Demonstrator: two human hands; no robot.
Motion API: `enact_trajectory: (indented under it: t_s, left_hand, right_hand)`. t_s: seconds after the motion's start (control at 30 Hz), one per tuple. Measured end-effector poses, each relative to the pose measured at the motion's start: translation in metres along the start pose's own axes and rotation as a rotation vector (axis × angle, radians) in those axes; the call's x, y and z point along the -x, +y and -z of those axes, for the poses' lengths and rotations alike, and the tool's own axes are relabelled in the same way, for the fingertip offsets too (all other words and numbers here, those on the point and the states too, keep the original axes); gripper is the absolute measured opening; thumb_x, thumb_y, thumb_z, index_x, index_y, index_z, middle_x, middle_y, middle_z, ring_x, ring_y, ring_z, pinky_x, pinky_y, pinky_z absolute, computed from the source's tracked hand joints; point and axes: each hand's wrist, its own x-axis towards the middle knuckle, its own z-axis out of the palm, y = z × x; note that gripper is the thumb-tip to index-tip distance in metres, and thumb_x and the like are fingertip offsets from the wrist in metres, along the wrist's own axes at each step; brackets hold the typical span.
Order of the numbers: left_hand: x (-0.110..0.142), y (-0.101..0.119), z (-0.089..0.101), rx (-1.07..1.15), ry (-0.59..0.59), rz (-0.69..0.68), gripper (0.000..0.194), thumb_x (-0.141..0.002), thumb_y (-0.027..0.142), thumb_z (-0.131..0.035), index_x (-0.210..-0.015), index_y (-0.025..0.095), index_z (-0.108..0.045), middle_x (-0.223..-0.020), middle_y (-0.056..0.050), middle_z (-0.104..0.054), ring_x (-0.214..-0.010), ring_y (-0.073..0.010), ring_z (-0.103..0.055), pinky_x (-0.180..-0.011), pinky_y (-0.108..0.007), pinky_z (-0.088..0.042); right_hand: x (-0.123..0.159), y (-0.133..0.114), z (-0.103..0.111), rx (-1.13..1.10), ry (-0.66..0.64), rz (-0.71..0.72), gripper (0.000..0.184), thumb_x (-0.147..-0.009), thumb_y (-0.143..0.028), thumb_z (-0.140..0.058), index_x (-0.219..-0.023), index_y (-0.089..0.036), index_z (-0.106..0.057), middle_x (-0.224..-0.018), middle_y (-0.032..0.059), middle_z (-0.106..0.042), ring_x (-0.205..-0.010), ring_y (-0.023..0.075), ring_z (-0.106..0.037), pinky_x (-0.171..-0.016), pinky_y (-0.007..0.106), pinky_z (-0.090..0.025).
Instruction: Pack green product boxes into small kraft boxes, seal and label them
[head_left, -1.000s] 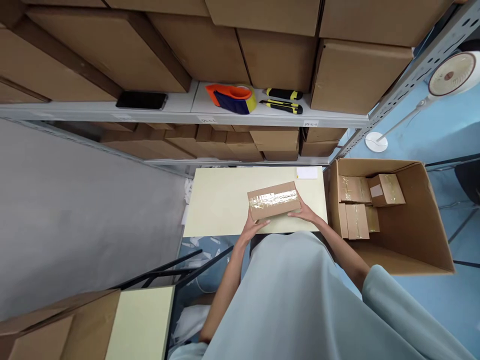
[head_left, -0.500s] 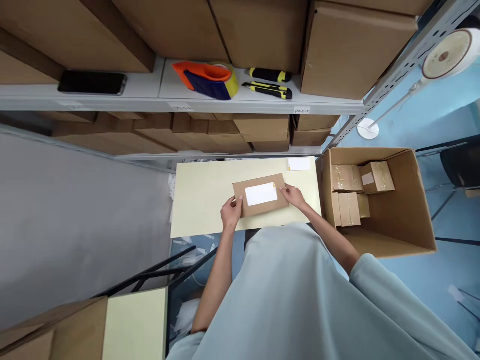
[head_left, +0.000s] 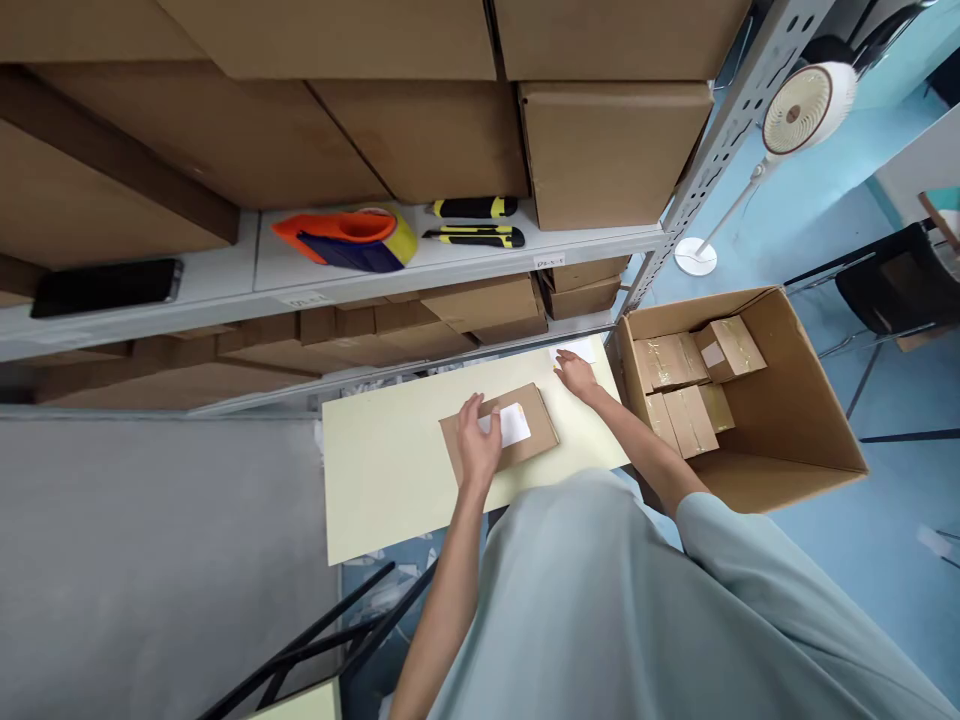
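A small brown cardboard box [head_left: 525, 440] with a white label [head_left: 515, 423] lies flat on the pale yellow table [head_left: 382, 480]. My left hand [head_left: 478, 445] rests on top of the box, fingers spread flat over the label's left part. My right hand [head_left: 577, 375] is off the box, at the table's far right corner, fingertips on a white paper slip [head_left: 579, 349]. Whether the fingers pinch the slip is unclear.
A large open carton [head_left: 795, 420] holding several small taped boxes stands right of the table. The shelf [head_left: 225, 290] above carries a phone [head_left: 105, 288], an orange tape dispenser [head_left: 349, 238] and two yellow-black cutters [head_left: 474, 222]. A standing fan [head_left: 802, 100] is at far right; black chair frames [head_left: 330, 640] stand below the table.
The box was turned over from its taped side to its labelled side and laid down. My right hand left it and went to the white slip; my left hand moved on top.
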Motion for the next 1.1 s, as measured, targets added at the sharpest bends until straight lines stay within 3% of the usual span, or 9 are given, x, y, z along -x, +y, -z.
enact_trajectory:
  t_s: [0.17, 0.4, 0.57, 0.73, 0.9, 1.03, 1.1]
  left_hand:
    - [-0.003, 0.03, -0.018, 0.017, -0.142, -0.06, 0.046, -0.11, 0.047, -0.058, -0.148, 0.025, -0.07, -0.16, -0.014, -0.067, -0.161, -0.0339, -0.051, -0.139, -0.057, -0.037]
    - [0.004, 0.028, -0.03, 0.027, -0.243, -0.079, 0.045, -0.11, 0.046, -0.056, -0.145, 0.022, -0.072, -0.155, -0.016, -0.07, -0.155, -0.0355, -0.058, -0.136, -0.059, -0.04]
    - [0.001, 0.031, -0.039, 0.018, -0.288, -0.113, 0.044, -0.111, 0.043, -0.055, -0.146, 0.022, -0.072, -0.156, -0.016, -0.07, -0.152, -0.0336, -0.06, -0.135, -0.059, -0.043]
    - [-0.005, 0.04, -0.047, -0.007, -0.348, -0.123, 0.044, -0.112, 0.045, -0.054, -0.148, 0.025, -0.071, -0.157, -0.015, -0.069, -0.155, -0.0335, -0.058, -0.136, -0.061, -0.042]
    - [-0.029, 0.052, -0.061, -0.057, -0.423, -0.206, 0.045, -0.114, 0.045, -0.052, -0.15, 0.026, -0.07, -0.161, -0.014, -0.067, -0.161, -0.0334, -0.053, -0.138, -0.061, -0.04]
    - [-0.066, 0.051, -0.087, -0.16, -0.497, -0.278, 0.048, -0.109, 0.035, -0.054, -0.154, 0.023, -0.068, -0.165, -0.014, -0.064, -0.164, -0.035, -0.048, -0.139, -0.062, -0.037]
    - [-0.086, 0.048, -0.106, -0.228, -0.567, -0.315, 0.053, -0.106, 0.032, -0.058, -0.157, 0.02, -0.065, -0.171, -0.016, -0.058, -0.167, -0.0368, -0.044, -0.141, -0.062, -0.034]
  right_hand:
    - [-0.016, 0.007, -0.022, -0.021, -0.043, 0.003, 0.04, -0.105, -0.009, -0.059, -0.141, -0.009, -0.077, -0.175, 0.0184, -0.054, -0.158, 0.0275, -0.059, -0.133, 0.039, -0.047]
    - [-0.014, 0.018, -0.049, -0.06, -0.032, -0.013, 0.045, -0.109, -0.009, -0.047, -0.142, -0.007, -0.078, -0.169, 0.0205, -0.061, -0.16, 0.0264, -0.056, -0.133, 0.039, -0.047]
    - [-0.016, 0.02, -0.056, -0.117, -0.015, -0.002, 0.044, -0.103, -0.002, -0.051, -0.135, -0.009, -0.081, -0.168, 0.0188, -0.062, -0.159, 0.0264, -0.056, -0.13, 0.037, -0.049]
    - [-0.016, 0.015, -0.051, -0.195, 0.046, -0.028, 0.041, -0.102, 0.001, -0.053, -0.13, -0.011, -0.081, -0.147, 0.0217, -0.076, -0.141, 0.027, -0.069, -0.12, 0.034, -0.054]
    - [-0.019, 0.015, -0.037, -0.291, 0.166, -0.102, 0.026, -0.111, -0.013, -0.056, -0.121, -0.013, -0.081, -0.131, 0.0181, -0.079, -0.123, 0.0255, -0.075, -0.109, 0.034, -0.057]
    - [-0.012, 0.027, -0.02, -0.429, 0.322, -0.189, 0.025, -0.113, -0.024, -0.057, -0.12, -0.017, -0.079, -0.125, 0.0134, -0.079, -0.116, 0.024, -0.075, -0.106, 0.034, -0.057]
    - [-0.005, 0.038, -0.01, -0.527, 0.413, -0.24, 0.029, -0.113, -0.026, -0.057, -0.132, -0.016, -0.076, -0.121, 0.0123, -0.079, -0.11, 0.0239, -0.076, -0.103, 0.034, -0.058]
